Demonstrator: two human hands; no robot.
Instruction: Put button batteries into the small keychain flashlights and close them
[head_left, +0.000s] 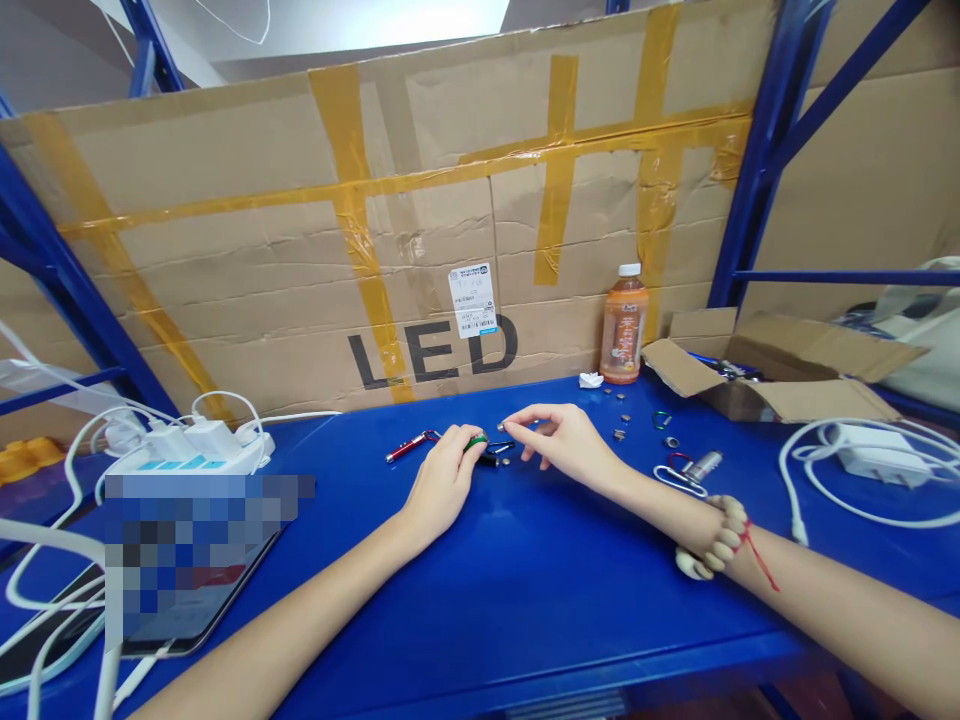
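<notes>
My left hand rests on the blue table, fingers curled around a small green cylindrical piece. My right hand hovers just to its right and pinches a tiny round silver part between thumb and forefinger. A small black part lies between the hands. A red mini flashlight lies left of my left hand. Several small button-like parts are scattered to the right of my right hand.
An orange drink bottle stands at the back before a cardboard wall marked LED. An open cardboard box sits back right. A silver keychain flashlight, a white charger with cable, a power strip and a phone lie around.
</notes>
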